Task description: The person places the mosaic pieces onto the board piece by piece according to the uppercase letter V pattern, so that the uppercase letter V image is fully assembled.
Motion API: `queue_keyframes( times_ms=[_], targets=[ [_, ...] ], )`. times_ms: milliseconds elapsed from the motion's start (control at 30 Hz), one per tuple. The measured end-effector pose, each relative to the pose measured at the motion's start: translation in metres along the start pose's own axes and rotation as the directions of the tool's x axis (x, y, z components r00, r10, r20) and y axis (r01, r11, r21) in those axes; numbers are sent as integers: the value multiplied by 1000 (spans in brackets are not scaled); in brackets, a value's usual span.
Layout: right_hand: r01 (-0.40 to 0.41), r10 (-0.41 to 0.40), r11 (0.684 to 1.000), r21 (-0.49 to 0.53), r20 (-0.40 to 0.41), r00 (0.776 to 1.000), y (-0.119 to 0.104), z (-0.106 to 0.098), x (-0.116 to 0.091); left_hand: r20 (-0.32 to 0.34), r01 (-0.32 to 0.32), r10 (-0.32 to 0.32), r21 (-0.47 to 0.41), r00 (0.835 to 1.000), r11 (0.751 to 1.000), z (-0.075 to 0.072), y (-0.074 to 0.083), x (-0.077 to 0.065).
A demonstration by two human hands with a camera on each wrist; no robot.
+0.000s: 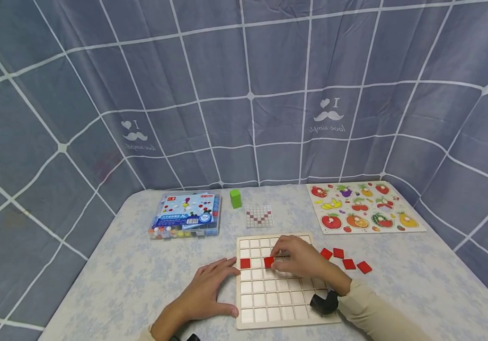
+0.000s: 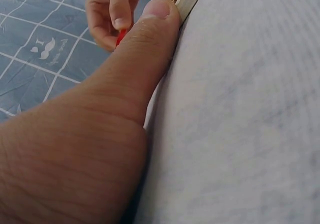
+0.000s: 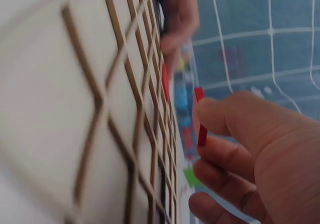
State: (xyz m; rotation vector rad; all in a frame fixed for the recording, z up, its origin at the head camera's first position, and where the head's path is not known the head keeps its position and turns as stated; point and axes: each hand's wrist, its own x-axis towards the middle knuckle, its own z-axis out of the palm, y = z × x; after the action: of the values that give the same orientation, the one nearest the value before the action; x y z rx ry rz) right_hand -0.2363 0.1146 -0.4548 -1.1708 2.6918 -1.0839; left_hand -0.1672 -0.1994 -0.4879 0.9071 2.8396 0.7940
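Head view: the right hand [image 1: 299, 255] pinches a red square tile [image 1: 268, 262] over the wooden grid board [image 1: 272, 299], and the left hand [image 1: 207, 293], fingers extended, steadies its left edge! Left wrist: the thumb [image 2: 145, 46] touches the board's side. Right wrist: the tile's tilted, clear of the grid.

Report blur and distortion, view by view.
Head: lines on the curtain look bowed, perhaps from draping. Left wrist: the tablecloth is soft, creases on the left hand clearer. Right wrist: the near end of the grid board is blurred, the red tile crisper.
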Motion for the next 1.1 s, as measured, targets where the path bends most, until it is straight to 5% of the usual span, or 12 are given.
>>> queue_keyframes(
  times_ms=[500,1100],
  targets=[
    [-35,35,997,-63,9,999,-12,33,5,1,-2,2,0,1000,1000,3,0,1],
    [22,-24,997,-78,-31,999,-11,41,5,-3,-1,1,34,1000,999,2,-2,1]
  ],
)
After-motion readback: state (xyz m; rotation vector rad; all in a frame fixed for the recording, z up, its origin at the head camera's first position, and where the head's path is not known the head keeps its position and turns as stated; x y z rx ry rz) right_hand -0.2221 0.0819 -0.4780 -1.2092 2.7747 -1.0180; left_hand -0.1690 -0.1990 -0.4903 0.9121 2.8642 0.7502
